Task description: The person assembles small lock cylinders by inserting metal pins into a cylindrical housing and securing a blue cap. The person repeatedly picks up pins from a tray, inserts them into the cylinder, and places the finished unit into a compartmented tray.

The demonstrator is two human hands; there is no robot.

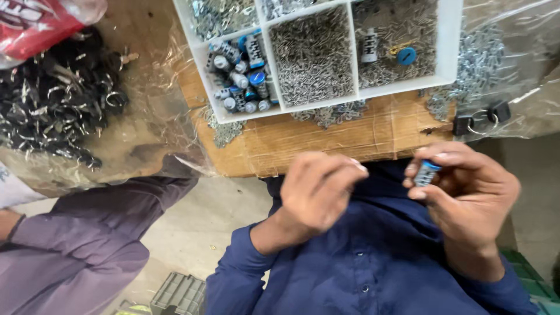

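right hand [469,195]: raised in front of the blue shirt [373,262], fingertips pinched round a small blue-and-silver cylinder [426,172]
left hand [318,189]: loosely curled, just left of the right one, fingers bent inward; whether it holds anything cannot be told
white tray [449,46]: divided into compartments, resting on a wooden board [326,143]
tray contents: more blue-and-silver cylinders [242,76] in the left compartment, tiny grey metal pins [315,55] in the middle one, a blue cap [406,55] on the pins at right
far left: heap of black parts with rings [55,99] in clear plastic
lower left: another person's purple sleeve [81,245]
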